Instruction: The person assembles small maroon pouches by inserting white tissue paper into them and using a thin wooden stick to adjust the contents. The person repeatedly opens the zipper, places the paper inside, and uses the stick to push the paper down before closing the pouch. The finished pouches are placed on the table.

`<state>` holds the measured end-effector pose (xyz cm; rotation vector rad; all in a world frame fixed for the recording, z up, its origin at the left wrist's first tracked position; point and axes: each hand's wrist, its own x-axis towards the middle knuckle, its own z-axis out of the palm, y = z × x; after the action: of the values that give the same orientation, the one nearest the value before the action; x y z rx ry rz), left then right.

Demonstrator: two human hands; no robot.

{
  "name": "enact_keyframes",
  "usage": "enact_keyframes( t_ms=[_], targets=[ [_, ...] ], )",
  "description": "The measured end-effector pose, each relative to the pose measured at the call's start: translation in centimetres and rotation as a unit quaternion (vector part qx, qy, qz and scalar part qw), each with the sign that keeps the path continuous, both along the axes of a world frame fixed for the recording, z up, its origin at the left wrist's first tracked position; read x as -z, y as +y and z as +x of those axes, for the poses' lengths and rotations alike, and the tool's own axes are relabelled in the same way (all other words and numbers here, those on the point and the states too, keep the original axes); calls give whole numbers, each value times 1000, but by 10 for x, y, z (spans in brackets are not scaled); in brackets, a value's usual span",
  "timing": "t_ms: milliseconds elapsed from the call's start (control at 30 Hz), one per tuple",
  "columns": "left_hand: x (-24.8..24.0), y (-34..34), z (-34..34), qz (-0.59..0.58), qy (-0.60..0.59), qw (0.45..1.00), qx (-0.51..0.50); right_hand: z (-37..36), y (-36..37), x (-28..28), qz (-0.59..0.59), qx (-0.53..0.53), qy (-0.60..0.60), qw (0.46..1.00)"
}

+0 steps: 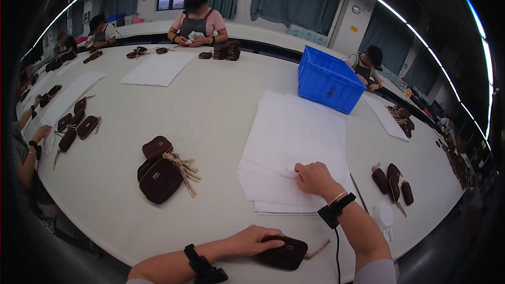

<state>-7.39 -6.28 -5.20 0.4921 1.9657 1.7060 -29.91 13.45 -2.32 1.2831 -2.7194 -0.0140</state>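
Two bare hands at work at the near edge of a wide white table.

Left hand: laid palm-down over the left end of a dark maroon pouch, fingers curled onto its top; how firmly it grips cannot be told. Pouch lies flat at the table's near edge, a tan cord tassel trailing from its right end.

Right hand: fingers bent, tips pressing on a stack of white paper sheets; nothing lifted. Stack sits just beyond the pouch, centre-right.

Also present: blue plastic crate at the far edge of the sheets; cluster of maroon pouches with tassels to the left; three small dark pouches to the right; further sheets and pouches along the table; several other people seated around the far side.
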Motion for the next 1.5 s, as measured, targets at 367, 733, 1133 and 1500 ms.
enact_keyframes(
  t_ms=[367,733,1133,1500],
  targets=[
    [9,0,-2,-24,23,999,-3,3,19,3,-149,47,-87,984],
    [17,0,-2,4,16,1000,0,9,8,7,-41,18,-45,998],
    [5,-1,0,-8,7,1000,-4,-21,49,-2,-257,137,-405,867],
    [19,1,-4,-10,-5,1000,-11,-34,55,16,-301,133,-367,870]
  ],
)
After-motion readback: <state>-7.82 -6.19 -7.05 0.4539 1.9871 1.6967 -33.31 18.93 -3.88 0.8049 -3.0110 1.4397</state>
